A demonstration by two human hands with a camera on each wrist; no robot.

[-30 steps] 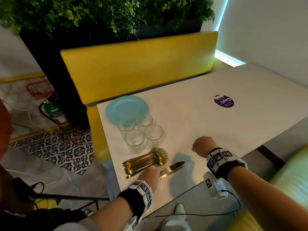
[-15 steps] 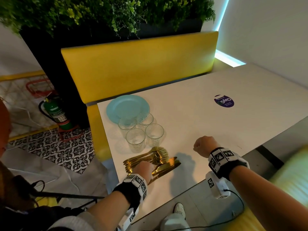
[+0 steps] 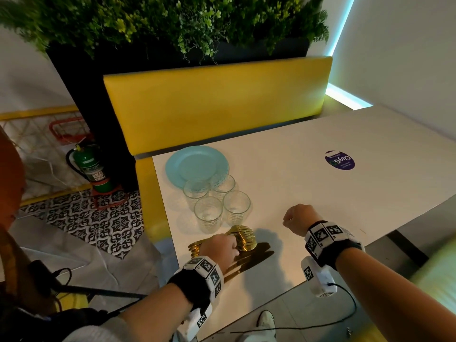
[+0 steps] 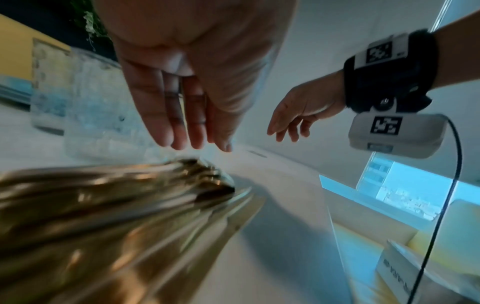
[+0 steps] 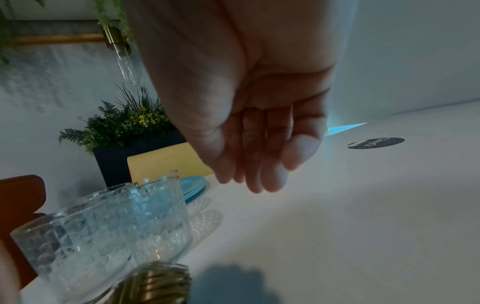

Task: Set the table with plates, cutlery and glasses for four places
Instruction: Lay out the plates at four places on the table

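A stack of teal plates point(image 3: 196, 165) sits at the left end of the white table point(image 3: 345, 206). Several clear patterned glasses point(image 3: 217, 201) stand just in front of it. Nearer me lies a pile of gold cutlery point(image 3: 244, 240), forks on top and knives point(image 3: 259, 254) alongside. My left hand point(image 3: 229, 245) hovers over that pile; in the left wrist view its fingers point(image 4: 192, 133) are straight and hold nothing above the cutlery point(image 4: 116, 205). My right hand point(image 3: 288, 218) hangs over bare table to the right, its fingers point(image 5: 259, 176) loosely curled and empty.
A yellow bench back point(image 3: 217, 104) and a dark planter with greenery point(image 3: 172, 28) stand behind the table. A purple round sticker point(image 3: 339, 161) marks the tabletop. A green fire extinguisher point(image 3: 92, 166) stands on the tiled floor at the left.
My left hand carried a gold knife leftward to the cutlery pile, let it go beside the forks, and now hovers over the pile. The right hand stayed in place.
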